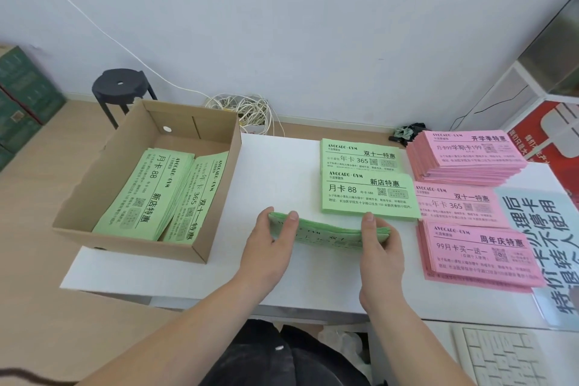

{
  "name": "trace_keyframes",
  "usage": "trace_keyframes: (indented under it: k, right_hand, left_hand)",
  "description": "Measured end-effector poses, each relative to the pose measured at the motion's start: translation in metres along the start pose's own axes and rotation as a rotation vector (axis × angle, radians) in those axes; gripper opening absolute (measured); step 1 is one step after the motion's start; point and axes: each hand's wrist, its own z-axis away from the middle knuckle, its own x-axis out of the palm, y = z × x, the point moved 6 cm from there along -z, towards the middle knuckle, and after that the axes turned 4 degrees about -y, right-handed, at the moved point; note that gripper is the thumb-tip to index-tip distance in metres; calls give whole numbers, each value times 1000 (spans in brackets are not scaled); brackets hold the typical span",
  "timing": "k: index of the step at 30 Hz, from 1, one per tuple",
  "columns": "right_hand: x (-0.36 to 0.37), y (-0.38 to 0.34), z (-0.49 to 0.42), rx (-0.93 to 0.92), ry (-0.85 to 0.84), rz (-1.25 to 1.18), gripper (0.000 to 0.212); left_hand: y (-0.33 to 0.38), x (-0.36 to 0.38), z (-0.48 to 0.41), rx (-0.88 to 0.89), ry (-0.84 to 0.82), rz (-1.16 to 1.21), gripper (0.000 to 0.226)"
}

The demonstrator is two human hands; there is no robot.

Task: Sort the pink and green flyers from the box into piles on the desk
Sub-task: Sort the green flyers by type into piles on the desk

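Both hands hold one stack of green flyers (329, 233) on its edge on the white desk (275, 172). My left hand (271, 247) grips its left end and my right hand (380, 252) grips its right end. The open cardboard box (94, 185) at the left holds two more stacks of green flyers (147, 194). Two green piles (366, 194) lie flat just behind the held stack. To their right lie three pink piles (463, 157), one behind the other.
A printed sign sheet (542, 244) lies at the desk's right edge, with a white keyboard (498, 357) near the front right. A tangle of white cable (247, 110) sits behind the box. A black stool (120, 88) stands on the floor at the left.
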Motion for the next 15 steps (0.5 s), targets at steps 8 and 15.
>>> trace_keyframes:
  k: [8, 15]
  right_hand:
    - [13, -10, 0, -2, -39, -6, 35]
    - [6, -3, 4, -31, -263, 16, 84]
  left_hand:
    - [28, 1, -8, 66, 138, -20, 45]
    - [37, -3, -23, -2, 47, 2, 61]
